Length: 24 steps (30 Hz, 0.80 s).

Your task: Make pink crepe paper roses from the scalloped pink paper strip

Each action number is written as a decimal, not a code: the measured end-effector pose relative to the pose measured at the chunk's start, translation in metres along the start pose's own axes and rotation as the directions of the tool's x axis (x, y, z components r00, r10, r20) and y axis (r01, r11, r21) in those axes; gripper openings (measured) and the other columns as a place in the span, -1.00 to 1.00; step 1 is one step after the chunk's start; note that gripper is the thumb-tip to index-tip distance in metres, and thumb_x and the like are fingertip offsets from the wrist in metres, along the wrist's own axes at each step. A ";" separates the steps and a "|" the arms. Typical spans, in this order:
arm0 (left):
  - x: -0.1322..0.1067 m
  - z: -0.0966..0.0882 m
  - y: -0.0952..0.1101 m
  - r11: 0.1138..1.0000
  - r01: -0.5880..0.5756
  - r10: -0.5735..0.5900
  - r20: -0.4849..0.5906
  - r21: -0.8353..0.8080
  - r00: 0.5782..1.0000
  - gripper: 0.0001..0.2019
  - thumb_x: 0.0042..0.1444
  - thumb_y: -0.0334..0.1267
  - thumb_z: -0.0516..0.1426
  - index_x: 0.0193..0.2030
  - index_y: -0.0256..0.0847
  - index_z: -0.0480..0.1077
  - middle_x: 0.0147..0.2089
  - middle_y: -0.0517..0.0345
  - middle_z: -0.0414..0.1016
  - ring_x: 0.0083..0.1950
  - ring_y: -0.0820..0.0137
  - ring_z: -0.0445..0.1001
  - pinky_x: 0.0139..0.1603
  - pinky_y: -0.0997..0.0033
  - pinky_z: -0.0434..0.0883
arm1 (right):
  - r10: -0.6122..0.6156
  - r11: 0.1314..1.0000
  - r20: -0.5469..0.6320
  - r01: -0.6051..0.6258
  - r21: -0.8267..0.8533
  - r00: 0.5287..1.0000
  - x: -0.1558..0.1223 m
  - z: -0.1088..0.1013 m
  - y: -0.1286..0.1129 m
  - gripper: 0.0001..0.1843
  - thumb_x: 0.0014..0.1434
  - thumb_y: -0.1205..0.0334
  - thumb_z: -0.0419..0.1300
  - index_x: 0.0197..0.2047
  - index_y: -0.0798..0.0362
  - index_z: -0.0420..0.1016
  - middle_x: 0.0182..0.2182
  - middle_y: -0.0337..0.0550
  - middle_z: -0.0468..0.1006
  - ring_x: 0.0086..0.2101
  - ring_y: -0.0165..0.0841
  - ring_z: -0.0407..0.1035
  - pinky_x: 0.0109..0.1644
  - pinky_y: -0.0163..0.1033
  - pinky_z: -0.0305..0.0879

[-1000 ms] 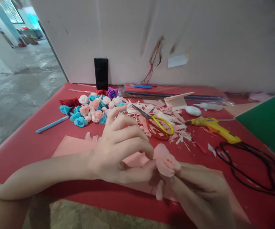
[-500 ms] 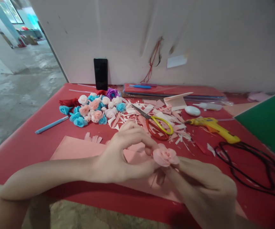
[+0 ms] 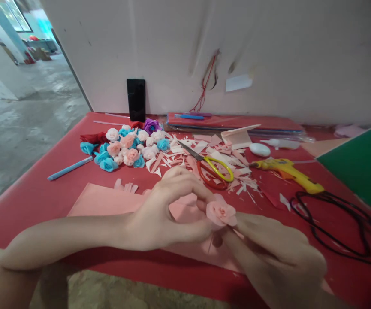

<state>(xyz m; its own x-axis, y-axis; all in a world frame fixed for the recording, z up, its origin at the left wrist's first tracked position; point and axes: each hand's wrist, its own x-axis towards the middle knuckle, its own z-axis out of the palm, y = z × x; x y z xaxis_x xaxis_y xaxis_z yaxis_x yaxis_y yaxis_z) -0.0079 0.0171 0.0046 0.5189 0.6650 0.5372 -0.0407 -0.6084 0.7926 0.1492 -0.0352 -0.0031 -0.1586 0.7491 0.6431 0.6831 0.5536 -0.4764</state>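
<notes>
Between my two hands is a pink paper rose [image 3: 220, 210] with layered petals, its bloom facing up. The thumb and fingers of my left hand [image 3: 169, 210] curve into a ring and pinch its left edge. My right hand [image 3: 278, 249] grips it from below and the right, its fingers closed under the petals. A thin stem-like line shows beneath the bloom; the fingertips there are partly hidden. Under both hands lies a sheet of pink paper [image 3: 101, 201]. Scissors [image 3: 212, 165] with one red and one yellow handle rest just beyond, on paper scraps [image 3: 185, 150].
Finished paper flowers [image 3: 127, 148] are heaped at the back left, with a phone [image 3: 136, 101] propped behind them. A blue pen [image 3: 69, 168] lies at left. To the right are a yellow glue gun [image 3: 288, 174], its black cord [image 3: 336, 223] and a green board [image 3: 362, 163].
The rose has turned and shifted slightly left. My right hand has moved a little to the right and down; my left hand keeps nearly the same place.
</notes>
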 end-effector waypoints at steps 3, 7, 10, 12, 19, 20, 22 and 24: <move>0.000 0.000 0.001 1.000 0.005 -0.004 0.015 -0.002 1.000 -0.92 -0.02 -0.43 0.18 -0.40 -0.29 0.33 -0.41 0.18 0.39 -0.33 0.47 0.29 -0.14 0.37 0.23 | -0.002 1.000 0.019 0.002 0.002 1.000 0.002 0.000 -0.002 -0.61 0.20 0.27 0.02 -0.65 0.01 0.35 -0.78 -0.33 0.38 -0.74 -0.49 0.31 -0.64 -0.40 0.25; 0.001 0.000 0.001 1.000 0.008 -0.008 0.018 -0.003 1.000 -0.91 -0.04 -0.44 0.18 -0.42 -0.30 0.31 -0.44 0.22 0.34 -0.35 0.49 0.29 -0.11 0.35 0.22 | -0.048 0.999 -0.030 0.049 0.015 0.998 0.006 0.001 -0.002 -0.74 0.18 0.32 0.04 -0.54 -0.01 0.37 -0.70 -0.36 0.46 -0.70 -0.52 0.34 -0.63 -0.43 0.24; 0.001 0.001 0.002 1.000 0.017 -0.017 0.021 0.011 1.000 -0.89 -0.05 -0.42 0.18 -0.43 -0.29 0.29 -0.44 0.23 0.32 -0.36 0.49 0.29 -0.11 0.33 0.22 | -0.062 0.998 -0.034 0.063 0.031 0.998 0.005 0.000 -0.001 -0.74 0.16 0.34 0.05 -0.55 -0.02 0.32 -0.73 -0.38 0.42 -0.73 -0.52 0.30 -0.67 -0.42 0.19; 0.001 0.002 0.002 1.000 0.013 -0.013 0.018 0.027 1.000 -0.88 -0.04 -0.41 0.18 -0.43 -0.27 0.28 -0.44 0.24 0.32 -0.36 0.49 0.29 -0.12 0.33 0.23 | -0.046 0.998 -0.049 0.048 0.037 0.998 0.004 0.000 0.000 -0.75 0.14 0.37 0.07 -0.56 -0.01 0.31 -0.72 -0.38 0.43 -0.72 -0.52 0.31 -0.67 -0.43 0.20; 0.000 0.002 0.003 0.995 0.072 -0.075 0.043 0.068 0.996 -0.85 -0.04 -0.37 0.19 -0.33 -0.27 0.28 -0.35 0.19 0.35 -0.29 0.46 0.31 -0.09 0.34 0.24 | -0.002 0.987 -0.012 0.004 0.164 1.000 0.004 0.000 0.001 -0.71 0.06 0.45 0.07 -0.63 -0.01 0.29 -0.75 -0.38 0.37 -0.75 -0.51 0.24 -0.70 -0.43 0.19; -0.001 0.003 0.003 0.993 0.101 -0.104 0.053 0.064 0.993 -0.80 -0.05 -0.36 0.20 -0.28 -0.27 0.27 -0.30 0.16 0.36 -0.26 0.44 0.31 -0.09 0.34 0.24 | 0.018 0.977 0.010 -0.019 0.212 1.000 0.005 0.000 0.002 -0.70 0.07 0.46 0.06 -0.64 -0.01 0.30 -0.75 -0.38 0.36 -0.74 -0.50 0.26 -0.68 -0.43 0.21; -0.002 0.003 0.003 0.988 0.146 -0.148 0.054 0.042 0.988 -0.71 -0.07 -0.33 0.23 -0.21 -0.26 0.25 -0.24 0.13 0.36 -0.20 0.41 0.30 -0.09 0.36 0.24 | 0.062 0.950 0.064 -0.078 0.304 0.996 0.006 0.000 0.004 -0.69 0.09 0.46 0.06 -0.61 -0.03 0.37 -0.75 -0.40 0.36 -0.73 -0.50 0.27 -0.68 -0.45 0.22; -0.004 0.003 0.003 0.987 0.163 -0.163 0.025 0.000 0.986 -0.67 -0.09 -0.32 0.25 -0.21 -0.25 0.22 -0.25 0.15 0.34 -0.20 0.43 0.29 -0.12 0.40 0.24 | 0.081 0.927 0.071 -0.102 0.362 0.994 0.005 0.000 0.006 -0.71 0.10 0.45 0.08 -0.50 -0.09 0.48 -0.71 -0.41 0.40 -0.71 -0.51 0.29 -0.64 -0.45 0.25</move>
<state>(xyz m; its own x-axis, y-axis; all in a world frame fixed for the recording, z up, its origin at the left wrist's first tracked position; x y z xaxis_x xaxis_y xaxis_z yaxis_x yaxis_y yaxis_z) -0.0070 0.0115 0.0039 0.5400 0.7439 0.3937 0.0446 -0.4924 0.8692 0.1522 -0.0277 -0.0028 -0.1529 0.8158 0.5578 0.3911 0.5683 -0.7239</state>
